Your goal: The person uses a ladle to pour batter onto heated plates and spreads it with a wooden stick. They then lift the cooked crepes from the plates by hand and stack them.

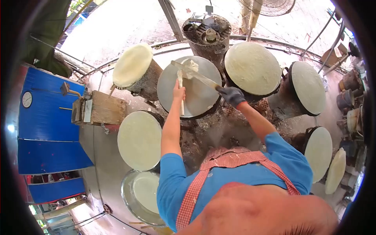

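My bare left hand [179, 93] is closed around a narrow batter-coated stick [181, 107] held over a round grey griddle [203, 102]. In a dark glove, my right hand [232, 96] grips the end of a long flat scraper [201, 78]. The scraper slants up and left across the griddle, and its far end crosses the top of the stick. A lump of white batter [190, 64] sits at the scraper's upper edge. Most of the griddle surface shows bare grey metal, with a little white residue at its rim.
Pale sheets cover round griddles at the upper left [133, 64], left [140, 141], upper right [252, 67] and far right [308, 88]. A metal basin [126, 196] stands lower left. Behind the griddle is a sooty drum stove [207, 45]; a wooden box [109, 107] is at left.
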Motion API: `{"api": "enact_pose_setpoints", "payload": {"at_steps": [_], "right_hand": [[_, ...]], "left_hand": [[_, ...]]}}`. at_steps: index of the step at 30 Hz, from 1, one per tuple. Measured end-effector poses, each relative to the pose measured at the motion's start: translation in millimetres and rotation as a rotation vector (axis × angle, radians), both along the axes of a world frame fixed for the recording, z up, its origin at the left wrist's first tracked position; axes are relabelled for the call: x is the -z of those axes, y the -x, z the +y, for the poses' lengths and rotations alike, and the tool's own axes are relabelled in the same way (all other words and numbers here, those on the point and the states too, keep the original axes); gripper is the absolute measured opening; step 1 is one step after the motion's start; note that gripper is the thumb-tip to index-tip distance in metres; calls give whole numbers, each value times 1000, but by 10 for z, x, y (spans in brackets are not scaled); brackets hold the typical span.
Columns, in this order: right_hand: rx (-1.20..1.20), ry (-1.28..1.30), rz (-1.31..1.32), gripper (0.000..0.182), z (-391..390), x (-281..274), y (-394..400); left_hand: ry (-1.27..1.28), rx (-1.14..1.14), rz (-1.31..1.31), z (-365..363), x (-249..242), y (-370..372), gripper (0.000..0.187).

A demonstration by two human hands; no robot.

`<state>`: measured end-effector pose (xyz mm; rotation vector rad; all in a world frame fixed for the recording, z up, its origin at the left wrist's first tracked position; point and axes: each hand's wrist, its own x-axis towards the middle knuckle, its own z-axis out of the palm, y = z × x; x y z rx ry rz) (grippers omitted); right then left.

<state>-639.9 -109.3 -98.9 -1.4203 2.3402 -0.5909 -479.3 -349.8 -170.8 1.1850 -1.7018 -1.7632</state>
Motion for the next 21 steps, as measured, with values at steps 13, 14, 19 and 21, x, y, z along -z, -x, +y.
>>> {"api": "enact_pose_setpoints", "payload": {"at_steps": [13, 14, 19, 21], "right_hand": [[104, 167, -78, 26, -23, 494, 253], [127, 112, -81, 28, -28, 270, 299], [297, 715, -1027, 24, -9, 654, 127], [290, 685, -909, 24, -155, 1262, 149]], "left_hand": [[154, 52, -105, -506, 178, -118, 69], [558, 24, -343, -575, 216, -140, 68], [1089, 39, -832, -462, -154, -234, 66], [1072, 217, -897, -427, -149, -261, 65]]}}
